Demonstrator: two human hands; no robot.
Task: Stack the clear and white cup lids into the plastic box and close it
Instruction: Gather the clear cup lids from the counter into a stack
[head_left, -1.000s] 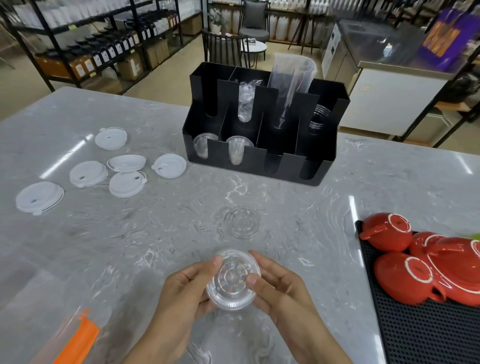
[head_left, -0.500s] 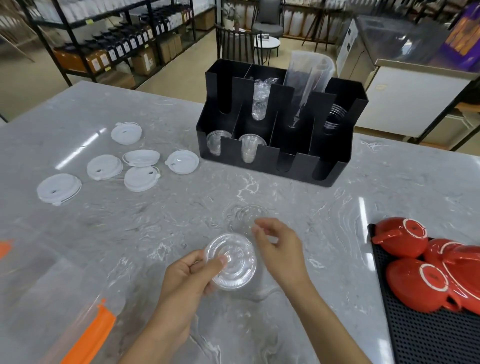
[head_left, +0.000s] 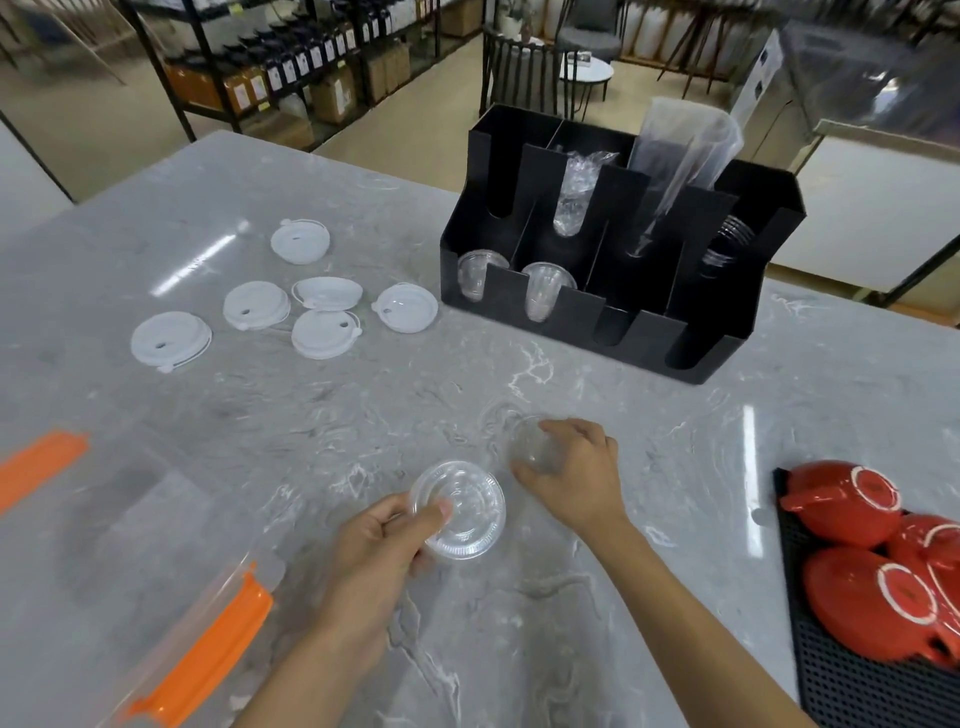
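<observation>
left hand grip pinching clear lid stack; right hand grip closed on clear lid, desk; no legible writing.

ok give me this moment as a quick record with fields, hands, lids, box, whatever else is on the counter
left hand: holds a stack of clear lids above the counter
right hand: closing on a single clear lid lying on the counter
white lids: six, loose on the counter, far left
plastic box: clear with orange latches, near left, only partly in view; no lids seen inside
black organizer: far side, holds clear cups and sleeves
red teapots: on a black mat at the right edge
counter: grey marble
</observation>
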